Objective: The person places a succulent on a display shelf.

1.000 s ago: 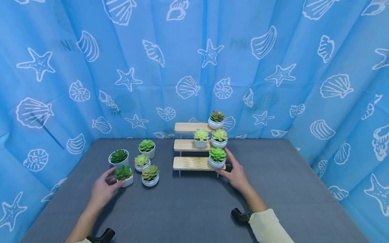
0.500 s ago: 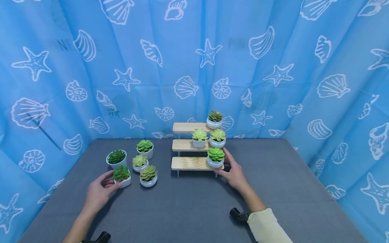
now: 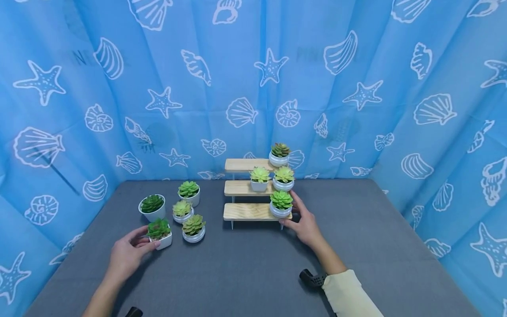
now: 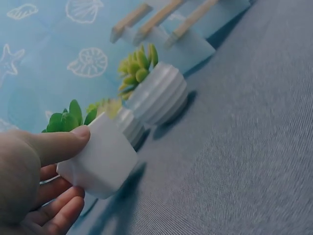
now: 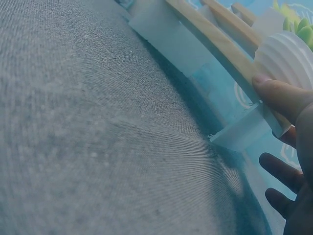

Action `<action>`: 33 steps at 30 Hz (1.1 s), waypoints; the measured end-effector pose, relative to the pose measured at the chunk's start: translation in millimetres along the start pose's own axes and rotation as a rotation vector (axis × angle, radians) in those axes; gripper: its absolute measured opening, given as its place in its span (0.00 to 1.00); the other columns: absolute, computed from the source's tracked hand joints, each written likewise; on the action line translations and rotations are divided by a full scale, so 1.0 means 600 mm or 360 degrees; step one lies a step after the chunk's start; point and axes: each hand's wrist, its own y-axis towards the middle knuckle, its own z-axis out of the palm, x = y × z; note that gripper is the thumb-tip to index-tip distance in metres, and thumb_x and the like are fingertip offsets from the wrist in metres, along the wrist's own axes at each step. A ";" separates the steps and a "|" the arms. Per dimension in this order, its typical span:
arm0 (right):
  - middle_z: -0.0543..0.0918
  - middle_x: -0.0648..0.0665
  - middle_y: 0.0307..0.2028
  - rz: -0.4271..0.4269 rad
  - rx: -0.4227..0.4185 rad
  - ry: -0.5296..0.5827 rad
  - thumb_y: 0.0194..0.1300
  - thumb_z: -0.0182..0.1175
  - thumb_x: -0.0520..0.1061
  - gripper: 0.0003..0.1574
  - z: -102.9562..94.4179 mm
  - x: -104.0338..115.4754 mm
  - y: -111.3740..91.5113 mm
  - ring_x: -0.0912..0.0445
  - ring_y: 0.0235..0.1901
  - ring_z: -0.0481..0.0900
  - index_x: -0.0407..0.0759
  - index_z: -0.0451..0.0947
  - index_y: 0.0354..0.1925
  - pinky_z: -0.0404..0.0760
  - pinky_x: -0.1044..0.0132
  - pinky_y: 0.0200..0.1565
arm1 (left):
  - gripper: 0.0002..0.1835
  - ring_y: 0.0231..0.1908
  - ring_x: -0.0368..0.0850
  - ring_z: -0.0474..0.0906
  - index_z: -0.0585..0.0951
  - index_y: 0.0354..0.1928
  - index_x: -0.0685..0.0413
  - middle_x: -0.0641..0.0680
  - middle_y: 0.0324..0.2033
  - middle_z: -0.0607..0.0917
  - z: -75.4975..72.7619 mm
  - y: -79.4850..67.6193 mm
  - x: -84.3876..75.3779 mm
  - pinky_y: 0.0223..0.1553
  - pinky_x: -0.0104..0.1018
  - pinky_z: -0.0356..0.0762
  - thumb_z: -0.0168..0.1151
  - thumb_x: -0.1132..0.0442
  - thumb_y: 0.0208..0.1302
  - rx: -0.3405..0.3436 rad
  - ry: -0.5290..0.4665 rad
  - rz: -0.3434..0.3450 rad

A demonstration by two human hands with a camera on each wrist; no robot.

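Note:
My left hand (image 3: 126, 257) pinches a square white potted succulent (image 4: 100, 159) between thumb and fingers at the table's left side. Its leaves are dark green, and in the left wrist view the pot sits close over the grey cloth with its shadow beside it. My right hand (image 3: 306, 225) grips the right end of the lowest board of a three-tier wooden stand (image 3: 245, 212); the thumb (image 5: 279, 93) lies on the board's front edge, other fingers are partly hidden behind. Right above that thumb stands a bright green succulent in a ribbed white pot (image 3: 281, 211).
Two light green succulents, one in a square pot (image 3: 259, 186) and one in a round pot (image 3: 283, 183), share the middle tier. A reddish succulent (image 3: 280, 151) tops the stand. Several more potted succulents (image 3: 194, 231) cluster beside my left hand. A blue shell-print curtain (image 3: 222, 88) hangs behind.
My left hand has drawn the square potted succulent slightly toward me, widening its gap from the dark green plant behind. The right hand keeps its grip on the stand.

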 end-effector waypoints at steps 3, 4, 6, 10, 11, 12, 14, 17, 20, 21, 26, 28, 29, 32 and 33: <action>0.74 0.34 0.61 0.0020 0.0007 0.0004 0.55 0.74 0.42 0.61 0.000 0.001 0.001 0.40 0.55 0.74 0.60 0.49 0.76 0.67 0.37 0.57 | 0.45 0.48 0.55 0.79 0.68 0.67 0.65 0.66 0.51 0.80 -0.005 -0.008 -0.007 0.37 0.31 0.79 0.73 0.45 0.55 0.0024 -0.0025 0.0008; 0.74 0.35 0.61 0.0031 0.0009 0.0003 0.55 0.74 0.42 0.61 0.000 0.001 0.001 0.40 0.56 0.74 0.61 0.49 0.76 0.67 0.37 0.57 | 0.45 0.48 0.55 0.79 0.68 0.67 0.64 0.65 0.51 0.80 -0.007 -0.011 -0.009 0.37 0.30 0.79 0.73 0.44 0.54 0.0034 -0.0034 0.0010; 0.74 0.35 0.61 0.0045 0.0013 -0.0003 0.55 0.74 0.42 0.61 -0.001 0.002 0.002 0.41 0.56 0.74 0.62 0.49 0.76 0.66 0.37 0.57 | 0.46 0.48 0.55 0.78 0.68 0.67 0.64 0.65 0.51 0.80 -0.012 -0.016 -0.015 0.37 0.31 0.79 0.72 0.42 0.54 0.0061 -0.0046 0.0010; 0.74 0.36 0.61 0.0053 0.0019 -0.0014 0.55 0.74 0.43 0.62 -0.001 0.002 0.002 0.41 0.55 0.74 0.62 0.48 0.76 0.67 0.36 0.57 | 0.47 0.50 0.57 0.78 0.68 0.67 0.63 0.65 0.53 0.78 -0.020 -0.028 -0.033 0.43 0.39 0.81 0.72 0.40 0.52 0.0092 -0.0074 0.0023; 0.74 0.36 0.61 0.0053 0.0017 -0.0011 0.55 0.74 0.42 0.62 -0.001 0.002 0.002 0.41 0.55 0.74 0.62 0.49 0.76 0.67 0.36 0.57 | 0.48 0.51 0.57 0.77 0.68 0.68 0.62 0.65 0.53 0.78 -0.021 -0.031 -0.038 0.44 0.41 0.81 0.72 0.40 0.52 0.0093 -0.0081 0.0033; 0.74 0.35 0.61 0.0053 0.0016 -0.0010 0.55 0.74 0.42 0.62 -0.001 0.003 0.002 0.41 0.55 0.75 0.62 0.49 0.76 0.67 0.36 0.57 | 0.47 0.52 0.57 0.76 0.68 0.68 0.61 0.65 0.54 0.77 -0.021 -0.033 -0.044 0.45 0.41 0.80 0.72 0.40 0.52 0.0089 -0.0090 0.0047; 0.74 0.35 0.61 0.0057 0.0015 -0.0011 0.55 0.74 0.42 0.62 -0.001 0.003 0.002 0.41 0.55 0.75 0.62 0.48 0.76 0.67 0.36 0.57 | 0.46 0.54 0.57 0.75 0.68 0.68 0.60 0.64 0.55 0.76 -0.022 -0.038 -0.055 0.47 0.39 0.80 0.72 0.40 0.53 0.0077 -0.0113 0.0089; 0.73 0.35 0.61 0.0066 0.0016 -0.0011 0.55 0.74 0.42 0.62 -0.002 0.003 0.001 0.41 0.55 0.74 0.61 0.48 0.76 0.67 0.37 0.57 | 0.44 0.54 0.54 0.73 0.68 0.67 0.59 0.62 0.56 0.76 -0.021 -0.042 -0.072 0.46 0.31 0.79 0.72 0.42 0.54 0.0069 -0.0164 0.0162; 0.74 0.35 0.61 0.0056 0.0014 -0.0009 0.55 0.74 0.42 0.61 -0.001 0.003 0.001 0.41 0.54 0.75 0.61 0.49 0.76 0.67 0.38 0.57 | 0.42 0.53 0.52 0.73 0.69 0.67 0.59 0.61 0.55 0.76 -0.017 -0.045 -0.088 0.44 0.24 0.77 0.72 0.46 0.55 0.0073 -0.0220 0.0237; 0.74 0.36 0.60 0.0047 0.0013 -0.0009 0.55 0.74 0.42 0.61 0.000 0.002 0.002 0.41 0.54 0.75 0.61 0.49 0.76 0.68 0.38 0.57 | 0.41 0.53 0.51 0.73 0.69 0.66 0.60 0.60 0.55 0.76 -0.014 -0.046 -0.093 0.44 0.22 0.77 0.72 0.47 0.56 0.0083 -0.0238 0.0264; 0.75 0.36 0.60 0.0019 0.0009 -0.0005 0.55 0.74 0.42 0.61 0.000 0.001 0.002 0.42 0.53 0.76 0.61 0.49 0.76 0.69 0.39 0.56 | 0.38 0.53 0.53 0.73 0.70 0.65 0.61 0.61 0.56 0.76 0.002 -0.046 -0.116 0.45 0.25 0.78 0.73 0.52 0.56 0.0154 -0.0304 0.0362; 0.75 0.36 0.60 0.0026 0.0011 0.0001 0.55 0.74 0.42 0.61 0.000 0.002 0.002 0.42 0.53 0.76 0.61 0.49 0.76 0.68 0.39 0.56 | 0.38 0.54 0.54 0.74 0.70 0.66 0.60 0.61 0.56 0.76 0.009 -0.044 -0.125 0.45 0.27 0.78 0.73 0.52 0.56 0.0188 -0.0338 0.0370; 0.75 0.36 0.60 0.0032 0.0012 0.0002 0.55 0.74 0.42 0.61 0.000 0.002 0.002 0.42 0.54 0.76 0.61 0.49 0.76 0.68 0.39 0.57 | 0.38 0.54 0.55 0.74 0.70 0.66 0.60 0.61 0.56 0.76 0.013 -0.043 -0.130 0.46 0.28 0.79 0.73 0.53 0.56 0.0204 -0.0354 0.0374; 0.74 0.36 0.61 0.0047 0.0017 0.0006 0.55 0.74 0.42 0.61 0.000 0.001 0.001 0.42 0.54 0.76 0.61 0.49 0.76 0.68 0.39 0.57 | 0.38 0.53 0.57 0.75 0.69 0.66 0.61 0.63 0.55 0.76 0.026 -0.039 -0.142 0.45 0.32 0.80 0.73 0.55 0.57 0.0250 -0.0390 0.0399; 0.74 0.35 0.61 0.0049 0.0019 0.0004 0.55 0.73 0.42 0.61 0.000 0.001 0.001 0.41 0.54 0.76 0.61 0.48 0.76 0.68 0.39 0.57 | 0.37 0.53 0.57 0.75 0.69 0.66 0.62 0.63 0.55 0.76 0.030 -0.038 -0.147 0.45 0.34 0.80 0.73 0.56 0.57 0.0265 -0.0399 0.0411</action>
